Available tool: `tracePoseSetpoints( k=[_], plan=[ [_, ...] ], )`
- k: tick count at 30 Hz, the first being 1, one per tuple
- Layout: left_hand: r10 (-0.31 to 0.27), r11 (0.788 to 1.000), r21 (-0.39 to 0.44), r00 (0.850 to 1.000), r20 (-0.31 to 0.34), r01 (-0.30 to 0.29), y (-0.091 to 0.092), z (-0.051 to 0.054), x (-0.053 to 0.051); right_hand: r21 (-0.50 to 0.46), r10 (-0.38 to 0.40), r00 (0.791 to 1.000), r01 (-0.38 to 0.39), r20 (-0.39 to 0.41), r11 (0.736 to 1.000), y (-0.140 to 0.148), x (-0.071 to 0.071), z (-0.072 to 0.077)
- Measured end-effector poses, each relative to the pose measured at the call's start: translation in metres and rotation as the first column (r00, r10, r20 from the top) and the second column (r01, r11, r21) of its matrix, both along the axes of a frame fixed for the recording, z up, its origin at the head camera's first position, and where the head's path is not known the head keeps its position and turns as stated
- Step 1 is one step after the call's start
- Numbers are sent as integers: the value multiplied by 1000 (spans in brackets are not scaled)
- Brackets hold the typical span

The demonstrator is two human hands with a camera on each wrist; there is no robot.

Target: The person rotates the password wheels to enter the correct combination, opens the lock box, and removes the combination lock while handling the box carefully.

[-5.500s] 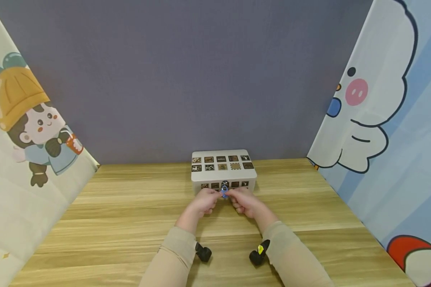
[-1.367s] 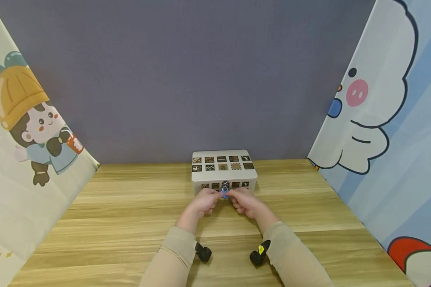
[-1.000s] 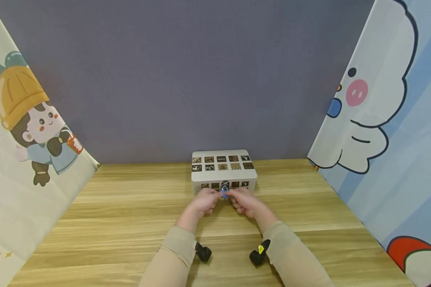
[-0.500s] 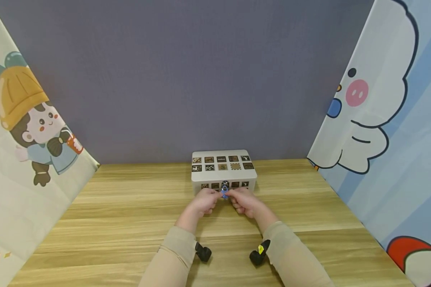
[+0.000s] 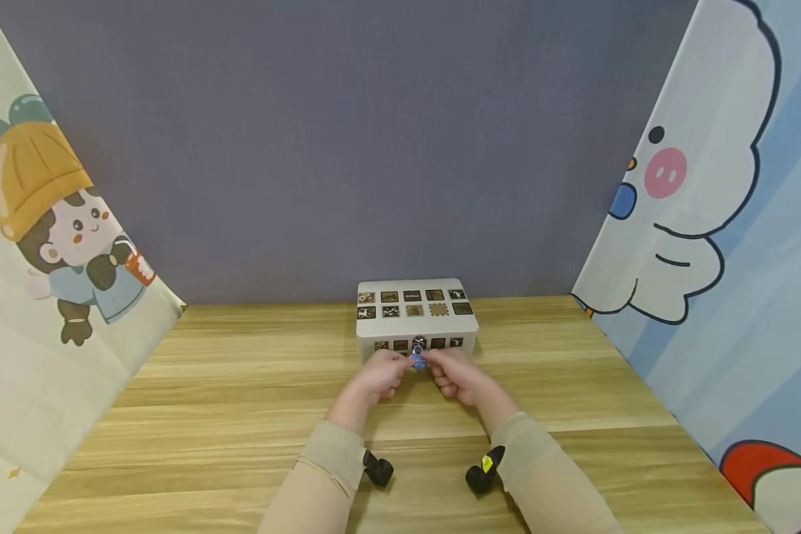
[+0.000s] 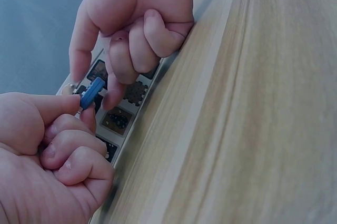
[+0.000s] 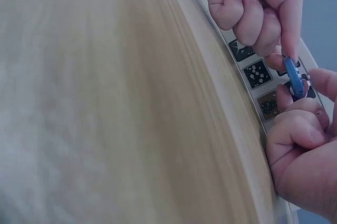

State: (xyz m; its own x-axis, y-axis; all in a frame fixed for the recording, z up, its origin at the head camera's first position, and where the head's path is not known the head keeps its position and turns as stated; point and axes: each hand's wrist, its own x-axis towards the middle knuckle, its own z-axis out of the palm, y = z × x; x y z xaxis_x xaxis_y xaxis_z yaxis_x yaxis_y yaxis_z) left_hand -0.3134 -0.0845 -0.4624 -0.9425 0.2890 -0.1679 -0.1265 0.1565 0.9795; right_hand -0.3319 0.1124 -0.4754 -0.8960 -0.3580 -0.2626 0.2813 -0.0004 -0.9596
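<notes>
A small blue padlock hangs at the metal latch on the front of a white box with dark square pictures. My left hand pinches the padlock's body from the left between thumb and forefinger, with the other fingers curled in. At the right, my right hand has its thumb and forefinger parted around the padlock, the rest of its fingers folded. In the right wrist view small metal bumps show along one side of the padlock. Whether the right thumb touches them is hard to tell.
The box stands at the back of a wood-grain table, close to a grey back panel. Cartoon-printed cloths hang at the left and right. Black wrist cameras sit at both cuffs.
My right hand has shifted slightly right, its thumb and forefinger parting from the padlock, whose face now shows more. My left hand and the box have stayed in place.
</notes>
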Motion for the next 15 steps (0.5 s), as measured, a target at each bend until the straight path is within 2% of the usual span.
tracePoseSetpoints(
  k=[7,15],
  plan=[
    [-1,1000,18,1000,1,1,2,-1,-1,-44,-6,999,8,51,999,5,-1,3],
    [-1,1000,10,1000,-1,1,2,-3,-2,-44,6,999,-3,54,999,10,0,5]
  ],
)
